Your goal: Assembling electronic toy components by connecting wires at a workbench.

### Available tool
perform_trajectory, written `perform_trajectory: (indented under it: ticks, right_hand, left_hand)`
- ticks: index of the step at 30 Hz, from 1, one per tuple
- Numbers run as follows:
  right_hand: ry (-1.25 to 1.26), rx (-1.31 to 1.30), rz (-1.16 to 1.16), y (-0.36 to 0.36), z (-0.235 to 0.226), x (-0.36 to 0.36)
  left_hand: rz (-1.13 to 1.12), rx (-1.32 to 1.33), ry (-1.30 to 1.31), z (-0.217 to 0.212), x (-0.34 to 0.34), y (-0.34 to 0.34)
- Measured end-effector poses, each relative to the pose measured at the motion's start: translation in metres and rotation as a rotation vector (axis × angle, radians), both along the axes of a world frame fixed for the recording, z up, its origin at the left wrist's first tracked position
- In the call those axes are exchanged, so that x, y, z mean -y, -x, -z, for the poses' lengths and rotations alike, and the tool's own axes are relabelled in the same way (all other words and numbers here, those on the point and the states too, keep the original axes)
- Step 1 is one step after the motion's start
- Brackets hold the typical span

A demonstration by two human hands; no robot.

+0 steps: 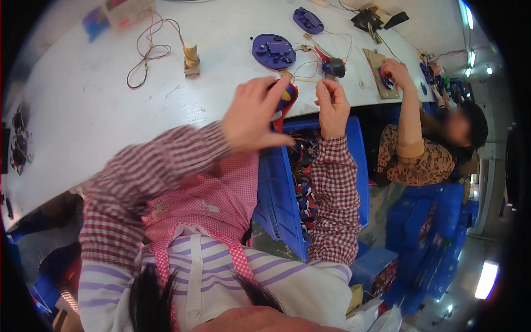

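My left hand (251, 116) is over the table's front edge, fingers stretched and thumb spread wide. Its fingertips are beside a rounded red, purple and yellow part (286, 98), which they partly hide; whether they touch it I cannot tell. To the right, my right hand (334, 110) pinches the end of a thin pale wire (307, 81) running leftward toward that part. Just beyond the hands lies a purple oval plastic shell (271, 52) with wires and black fittings inside. A dark-ended purple and red part (335, 67) sits above my right hand, with thin wires around it.
A blue crate (358, 160) full of small coloured parts stands below my right forearm. Farther back lies a second purple shell (308, 21). A tan cylinder (191, 56) with wires stands at left. A co-worker's hand (396, 74) works over a brown board (376, 66) at right.
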State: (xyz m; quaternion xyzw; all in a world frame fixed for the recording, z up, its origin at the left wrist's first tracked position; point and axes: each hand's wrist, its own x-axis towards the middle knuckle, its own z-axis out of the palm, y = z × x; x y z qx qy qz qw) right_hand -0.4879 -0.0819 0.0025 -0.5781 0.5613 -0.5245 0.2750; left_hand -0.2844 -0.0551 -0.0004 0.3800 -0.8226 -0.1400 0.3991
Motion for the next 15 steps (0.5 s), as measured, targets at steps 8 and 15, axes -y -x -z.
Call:
perform_trajectory:
  ticks: [8,15]
  right_hand:
    - [0.302,-0.394,-0.143,-0.013,-0.026,0.071]
    - [0.102,-0.93,-0.515,-0.038,-0.029,0.155]
  left_hand:
    - [-0.259,0.299,-0.068,0.025,0.029,0.037]
    - [-0.218,0.101,-0.004,0.027,-0.002,-0.013]
